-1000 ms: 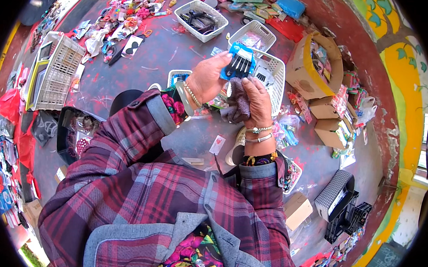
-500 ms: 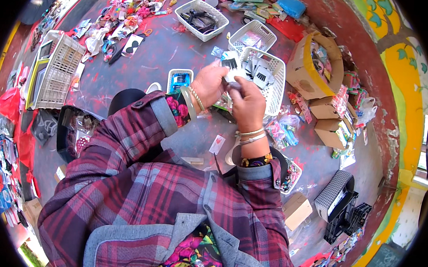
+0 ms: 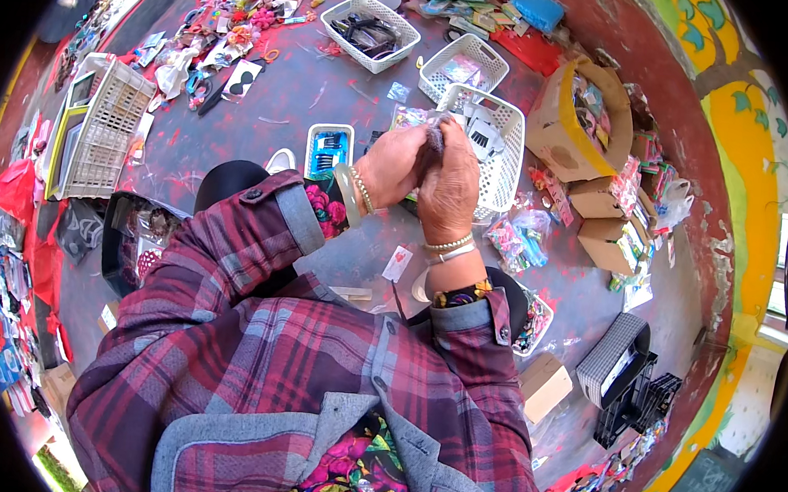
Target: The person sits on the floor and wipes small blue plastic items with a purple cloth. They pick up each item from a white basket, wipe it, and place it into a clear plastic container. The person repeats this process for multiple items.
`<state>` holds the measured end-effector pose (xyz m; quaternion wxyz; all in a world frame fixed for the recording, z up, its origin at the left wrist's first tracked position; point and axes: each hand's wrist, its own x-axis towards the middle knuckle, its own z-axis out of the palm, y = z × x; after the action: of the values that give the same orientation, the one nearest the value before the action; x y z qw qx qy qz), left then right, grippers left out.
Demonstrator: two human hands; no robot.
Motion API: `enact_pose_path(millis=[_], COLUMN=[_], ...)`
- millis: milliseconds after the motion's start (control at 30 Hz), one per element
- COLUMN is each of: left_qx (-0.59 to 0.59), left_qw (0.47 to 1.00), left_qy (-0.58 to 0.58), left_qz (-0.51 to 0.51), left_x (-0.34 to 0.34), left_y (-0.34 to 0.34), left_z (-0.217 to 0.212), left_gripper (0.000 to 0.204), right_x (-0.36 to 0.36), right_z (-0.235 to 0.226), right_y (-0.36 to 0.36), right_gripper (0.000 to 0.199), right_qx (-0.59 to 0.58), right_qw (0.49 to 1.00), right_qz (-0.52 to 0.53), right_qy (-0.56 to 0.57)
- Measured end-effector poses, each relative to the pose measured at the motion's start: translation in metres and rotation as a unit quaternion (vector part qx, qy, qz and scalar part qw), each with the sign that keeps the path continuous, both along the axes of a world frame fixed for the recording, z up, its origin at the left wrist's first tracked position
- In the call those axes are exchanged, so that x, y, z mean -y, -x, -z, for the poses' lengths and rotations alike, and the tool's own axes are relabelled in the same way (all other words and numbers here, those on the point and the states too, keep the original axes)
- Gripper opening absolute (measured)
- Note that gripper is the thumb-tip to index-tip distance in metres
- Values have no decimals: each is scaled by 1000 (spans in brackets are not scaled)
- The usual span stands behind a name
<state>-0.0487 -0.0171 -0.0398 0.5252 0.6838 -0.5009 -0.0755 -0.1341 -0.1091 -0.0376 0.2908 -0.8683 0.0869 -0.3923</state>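
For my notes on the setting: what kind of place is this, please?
Probably a floor workspace for sorting or packing hair accessories: white baskets, cardboard boxes and heaps of colourful clips lie around both hands.

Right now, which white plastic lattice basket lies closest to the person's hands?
The white lattice basket just beyond the right hand, holding dark items; the others sit farther off.

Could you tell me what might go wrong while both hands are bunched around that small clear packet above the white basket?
The clear packet is pinched between the left hand and right hand over the white basket; if it slips, it may land among the loose items on the floor. The hands hide most of it, so its contents may spill unnoticed.
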Motion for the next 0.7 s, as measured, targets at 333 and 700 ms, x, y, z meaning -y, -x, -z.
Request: enact_pose_path(millis=[333, 700], left_qx=[-710, -691], left_qw=[678, 711], left_qy=[104, 125], left_qz=[155, 31], left_x=[-6, -42], left_y=[-6, -76], left_z=[13, 5], left_gripper=[27, 34], right_x=[3, 30], right_z=[3, 7], right_y=[-5, 10], right_gripper=[31, 25], right_qx=[-40, -10], right_qw=[990, 768], right_qz=[77, -59], right_qy=[-113, -638])
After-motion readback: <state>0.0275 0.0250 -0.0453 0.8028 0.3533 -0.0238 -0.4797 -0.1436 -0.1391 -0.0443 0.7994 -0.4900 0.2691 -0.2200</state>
